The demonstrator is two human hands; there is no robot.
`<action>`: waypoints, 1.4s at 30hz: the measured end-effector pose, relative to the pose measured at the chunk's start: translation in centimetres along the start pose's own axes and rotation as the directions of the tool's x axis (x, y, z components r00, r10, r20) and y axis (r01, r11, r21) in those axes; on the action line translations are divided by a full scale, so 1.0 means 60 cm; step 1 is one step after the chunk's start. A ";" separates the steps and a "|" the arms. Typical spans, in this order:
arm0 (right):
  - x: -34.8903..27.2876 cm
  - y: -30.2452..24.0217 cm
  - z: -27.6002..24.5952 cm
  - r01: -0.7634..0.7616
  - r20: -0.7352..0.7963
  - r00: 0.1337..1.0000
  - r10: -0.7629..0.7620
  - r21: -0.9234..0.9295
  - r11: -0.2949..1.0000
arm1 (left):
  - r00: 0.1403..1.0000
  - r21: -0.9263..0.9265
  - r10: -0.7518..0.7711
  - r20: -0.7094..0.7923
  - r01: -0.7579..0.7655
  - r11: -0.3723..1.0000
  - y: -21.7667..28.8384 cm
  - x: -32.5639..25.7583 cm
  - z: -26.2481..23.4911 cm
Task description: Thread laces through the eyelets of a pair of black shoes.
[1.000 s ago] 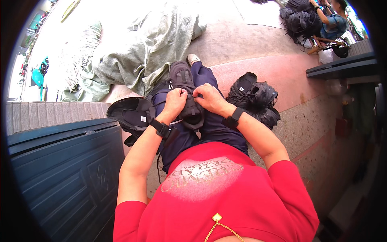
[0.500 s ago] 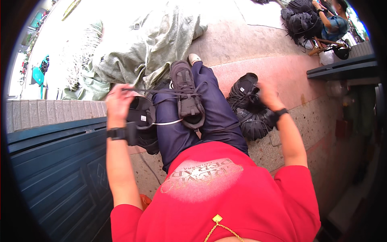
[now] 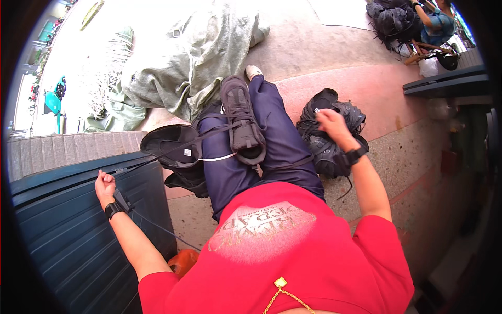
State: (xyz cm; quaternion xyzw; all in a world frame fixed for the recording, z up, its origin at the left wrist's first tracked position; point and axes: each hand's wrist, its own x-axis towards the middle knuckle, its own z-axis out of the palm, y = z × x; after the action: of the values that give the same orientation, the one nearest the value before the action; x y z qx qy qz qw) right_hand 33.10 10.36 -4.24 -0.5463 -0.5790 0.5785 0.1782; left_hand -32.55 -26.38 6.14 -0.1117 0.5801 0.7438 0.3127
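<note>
A dark sneaker [image 3: 242,118] rests along my thighs, toe pointing away, its laces partly threaded. From it a dark shoelace [image 3: 175,148] stretches down to the left, toward my closed left hand [image 3: 105,187], held out over the blue panel. Beside my left thigh sits a black shoe [image 3: 172,142] with a white label inside; another dark shoe is partly hidden under it. My right hand [image 3: 334,124] is raised over a bundle of black shoes [image 3: 327,144], fingers curled together. A small pale spot shows at its fingertips; what they pinch is too unclear to name.
A grey-green tarp [image 3: 193,57] lies heaped ahead. Blue metal panels [image 3: 94,225] stand at my left, and another dark panel [image 3: 444,81] juts in at right. A person [image 3: 439,26] sits far right beside a dark pile [image 3: 395,23]. Something orange [image 3: 183,261] is by my left hip.
My left hand has swung outward, left and nearer, with the shoelace drawn out toward it. My right hand has shifted slightly left and down. The left shoe's opening has tilted outward.
</note>
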 end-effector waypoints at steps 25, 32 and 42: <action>-0.034 -0.121 0.174 0.591 0.489 0.805 -0.335 -0.614 0.523 | 0.319 0.281 -0.129 0.939 -0.927 -0.247 -0.440 -0.204 0.419; -0.035 -0.118 0.184 0.676 0.417 0.726 -0.547 -0.579 0.457 | 0.413 0.362 -0.134 0.901 -0.885 -0.294 -0.447 -0.167 0.463; -0.038 -0.106 0.186 0.277 0.299 0.924 -0.236 -0.102 0.955 | 0.528 0.476 -0.210 0.823 -0.843 -0.251 -0.369 -0.175 0.476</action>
State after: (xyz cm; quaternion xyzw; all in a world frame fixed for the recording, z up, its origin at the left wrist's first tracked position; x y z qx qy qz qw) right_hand 21.80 4.84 -0.79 -0.3883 -0.7049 0.5795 0.1284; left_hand -5.58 -0.33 2.74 0.6285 0.7448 0.0880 0.2065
